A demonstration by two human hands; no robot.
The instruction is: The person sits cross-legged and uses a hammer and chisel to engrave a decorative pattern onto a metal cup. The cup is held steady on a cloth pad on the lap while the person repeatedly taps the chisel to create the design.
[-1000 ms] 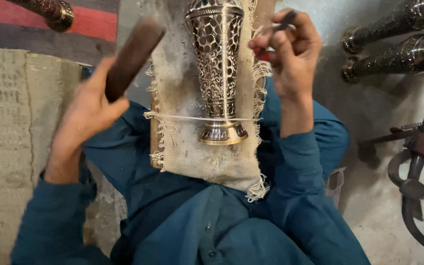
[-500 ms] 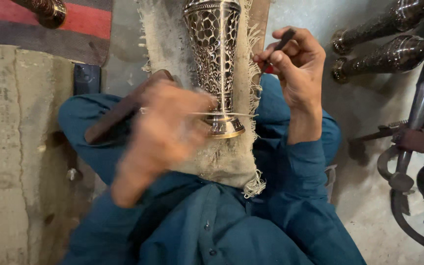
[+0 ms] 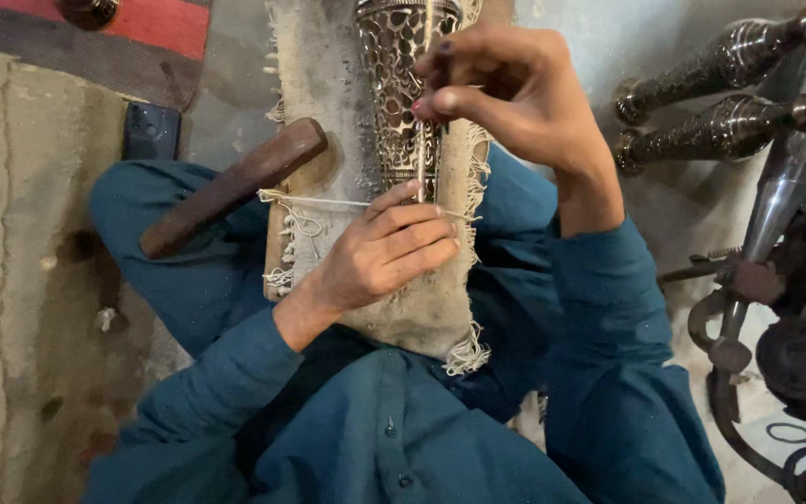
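vase (image 3: 401, 84) above left hand (image 3: 386, 252) fingers (image 3: 401, 207)

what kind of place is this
Probably a small metalcraft workshop, worked seated on the floor: a pierced metal vase lies on a frayed cloth pad, a wooden mallet beside it, finished metal pieces nearby.

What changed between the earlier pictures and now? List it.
The left hand let go of the wooden mallet, which it held raised a second ago; the mallet now lies on the lap beside the cloth-covered board. That hand moved right and now rests on the base of the pierced metal vase. The right hand shifted left over the vase, pinching the thin tool throughout. Vase and cloth stayed put.
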